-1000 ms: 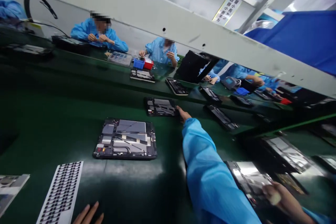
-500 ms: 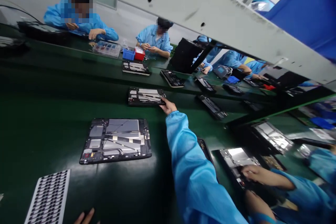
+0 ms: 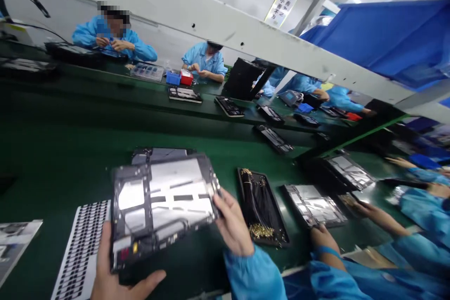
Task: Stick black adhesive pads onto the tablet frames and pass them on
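I've got the tablet frame (image 3: 163, 208) lifted off the green table (image 3: 63, 150) and tilted, with its silver inner face toward my camera. My left hand (image 3: 121, 267) is wrapped around its lower-left corner, and my right hand (image 3: 232, 225) clamps its right edge, the fingers (image 3: 223, 206) closed on the rim. Both hands have firm hold. Just behind the tablet frame, a second dark frame (image 3: 158, 153) lies on the table. Left of it sits a white sheet of black pads (image 3: 82, 248); to its right, a black panel with gold-coloured bits (image 3: 262, 208), then a co-worker's hand (image 3: 323, 239) beside a silver frame (image 3: 314, 205).
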The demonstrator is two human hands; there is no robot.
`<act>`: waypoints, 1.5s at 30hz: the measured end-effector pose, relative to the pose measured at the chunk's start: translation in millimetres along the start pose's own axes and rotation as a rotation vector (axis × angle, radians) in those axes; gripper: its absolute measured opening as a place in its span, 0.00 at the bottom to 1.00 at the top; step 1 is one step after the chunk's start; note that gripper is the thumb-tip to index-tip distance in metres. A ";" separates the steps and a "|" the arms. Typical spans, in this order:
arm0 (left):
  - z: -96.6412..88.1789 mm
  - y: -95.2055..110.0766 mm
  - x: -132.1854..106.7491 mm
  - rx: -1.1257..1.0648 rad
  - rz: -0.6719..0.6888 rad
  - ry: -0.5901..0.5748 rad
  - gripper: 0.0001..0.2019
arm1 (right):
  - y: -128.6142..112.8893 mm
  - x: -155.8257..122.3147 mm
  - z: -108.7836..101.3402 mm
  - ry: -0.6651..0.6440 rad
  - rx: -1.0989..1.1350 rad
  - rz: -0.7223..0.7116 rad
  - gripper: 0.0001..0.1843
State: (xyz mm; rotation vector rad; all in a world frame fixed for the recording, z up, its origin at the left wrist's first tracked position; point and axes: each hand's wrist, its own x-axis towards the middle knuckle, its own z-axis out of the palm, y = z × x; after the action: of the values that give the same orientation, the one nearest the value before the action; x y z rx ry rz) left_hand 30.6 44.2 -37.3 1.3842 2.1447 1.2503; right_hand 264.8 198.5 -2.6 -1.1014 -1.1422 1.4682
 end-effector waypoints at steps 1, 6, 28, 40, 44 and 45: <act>0.6 -6.0 -11.8 0.007 -0.058 -0.017 0.52 | 16.5 -23.3 -5.8 0.019 -0.044 0.039 0.28; -5.7 -16.4 -53.5 0.050 -0.018 -0.153 0.38 | 64.3 -91.6 -46.2 0.218 -0.359 0.188 0.33; -101.8 -69.9 -17.7 0.466 0.288 -0.162 0.19 | 50.4 -94.3 -70.6 -0.096 -1.203 -0.391 0.37; -72.1 -73.0 -32.0 0.591 0.408 -0.239 0.28 | 48.1 -88.6 133.1 -0.719 -1.160 -0.874 0.05; -67.7 -79.8 -28.6 0.604 0.407 -0.228 0.29 | 65.7 -75.2 169.6 -0.806 -1.392 -0.942 0.06; -67.3 -80.9 -29.0 0.603 0.408 -0.223 0.29 | 68.2 -72.7 174.3 -0.822 -1.424 -0.949 0.05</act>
State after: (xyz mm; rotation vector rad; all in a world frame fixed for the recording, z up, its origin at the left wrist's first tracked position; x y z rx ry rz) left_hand -46.0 -27.2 -68.3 2.1697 2.2386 0.5107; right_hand 95.6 95.1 -34.2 -0.4439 -2.9486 0.0952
